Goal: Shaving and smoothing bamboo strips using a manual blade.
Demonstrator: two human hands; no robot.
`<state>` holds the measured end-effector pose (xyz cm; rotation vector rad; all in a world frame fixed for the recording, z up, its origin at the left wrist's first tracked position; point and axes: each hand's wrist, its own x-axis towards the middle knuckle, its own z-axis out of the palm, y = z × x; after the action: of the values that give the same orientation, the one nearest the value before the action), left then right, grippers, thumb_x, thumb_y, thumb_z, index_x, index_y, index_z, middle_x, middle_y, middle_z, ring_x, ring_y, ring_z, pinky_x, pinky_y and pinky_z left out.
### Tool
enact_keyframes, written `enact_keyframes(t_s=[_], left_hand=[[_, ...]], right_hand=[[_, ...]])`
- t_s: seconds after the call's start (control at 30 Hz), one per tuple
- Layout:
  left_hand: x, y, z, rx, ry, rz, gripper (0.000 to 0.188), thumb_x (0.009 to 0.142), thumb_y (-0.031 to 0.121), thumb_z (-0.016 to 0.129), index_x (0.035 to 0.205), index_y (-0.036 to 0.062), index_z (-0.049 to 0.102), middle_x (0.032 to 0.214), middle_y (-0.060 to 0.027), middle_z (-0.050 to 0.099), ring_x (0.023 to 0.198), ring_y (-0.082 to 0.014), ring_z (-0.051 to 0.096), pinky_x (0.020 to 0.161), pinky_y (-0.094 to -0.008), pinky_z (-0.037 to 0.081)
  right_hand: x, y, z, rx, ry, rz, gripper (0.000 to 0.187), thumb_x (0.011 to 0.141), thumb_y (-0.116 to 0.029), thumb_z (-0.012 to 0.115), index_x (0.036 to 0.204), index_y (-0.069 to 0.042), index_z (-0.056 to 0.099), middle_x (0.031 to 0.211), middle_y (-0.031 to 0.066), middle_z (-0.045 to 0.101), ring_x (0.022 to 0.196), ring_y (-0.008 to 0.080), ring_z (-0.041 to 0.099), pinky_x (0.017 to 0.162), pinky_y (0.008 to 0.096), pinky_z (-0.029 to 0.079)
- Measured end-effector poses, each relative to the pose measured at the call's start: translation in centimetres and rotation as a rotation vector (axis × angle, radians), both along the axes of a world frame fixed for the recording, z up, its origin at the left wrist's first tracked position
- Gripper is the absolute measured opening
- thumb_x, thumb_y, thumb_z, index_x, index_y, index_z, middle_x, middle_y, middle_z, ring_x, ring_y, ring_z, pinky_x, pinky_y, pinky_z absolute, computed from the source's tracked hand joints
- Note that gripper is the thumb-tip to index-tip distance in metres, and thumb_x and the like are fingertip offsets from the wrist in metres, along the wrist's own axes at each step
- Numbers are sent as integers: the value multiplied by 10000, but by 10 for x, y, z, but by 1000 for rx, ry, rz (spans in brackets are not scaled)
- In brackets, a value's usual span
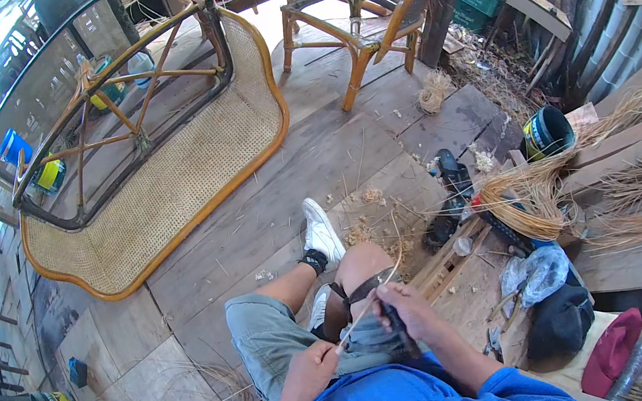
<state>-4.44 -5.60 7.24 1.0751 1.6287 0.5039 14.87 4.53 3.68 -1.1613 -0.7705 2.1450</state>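
A long, thin pale rattan strip [357,328] runs across my lap. My left hand [312,372] is closed round it, and a loose length trails off to the left. My right hand [411,314] grips a dark-handled tool [392,318] against the strip over my bent knee; its blade, if any, cannot be made out. Beyond this hand the strip's far end curves up past the knee. A dark band [365,287] lies round the leg just under the strip.
Pale shavings [372,195] litter the plank floor ahead. At right, a bundle of rattan strips [521,205] lies near a bucket [547,133], sandals [446,209], pliers [493,343] and caps [559,320]. A woven-cane bench [200,191] lies tipped at left; a rattan chair [366,10] stands ahead.
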Motion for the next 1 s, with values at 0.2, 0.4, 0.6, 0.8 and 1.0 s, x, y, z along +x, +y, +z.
enact_keyframes(t_s=[0.2, 0.4, 0.6, 0.8, 1.0], left_hand=[[8, -3, -4, 72, 64, 61, 240, 849, 231, 577, 844, -7, 607, 615, -70, 565, 556, -132, 514, 527, -296, 420], [5, -15, -2, 178, 152, 59, 226, 846, 225, 573, 868, 4, 617, 679, -162, 596, 579, -219, 568, 563, -335, 448], [10, -6, -2, 185, 187, 72, 211, 836, 215, 575, 837, 6, 606, 694, -201, 590, 632, -311, 592, 570, -382, 454], [15, 0, -7, 249, 114, 147, 167, 831, 162, 571, 791, 0, 577, 683, -211, 573, 614, -349, 593, 537, -387, 444], [4, -21, -8, 180, 52, 93, 174, 841, 157, 559, 772, -2, 577, 620, -166, 549, 528, -210, 529, 509, -338, 415]], right_hand=[[-18, -15, 15, 64, 63, 398, 220, 912, -283, 498, 906, -65, 530, 687, -2, 513, 524, 63, 447, 467, 200, 353], [-12, -10, -5, 58, 149, 179, 186, 892, -230, 544, 914, -45, 542, 701, 10, 537, 554, 74, 477, 487, 211, 399], [-22, -22, -5, 74, 73, 449, 196, 882, -227, 553, 989, -63, 546, 742, -6, 541, 598, 68, 491, 505, 199, 382], [-23, -27, 3, -12, 186, 431, 193, 862, -234, 594, 951, -72, 540, 734, -24, 538, 585, 37, 450, 486, 184, 343], [-25, -32, -7, -34, 253, 374, 200, 854, -228, 608, 944, -62, 544, 721, -22, 546, 541, 39, 446, 450, 181, 335]])
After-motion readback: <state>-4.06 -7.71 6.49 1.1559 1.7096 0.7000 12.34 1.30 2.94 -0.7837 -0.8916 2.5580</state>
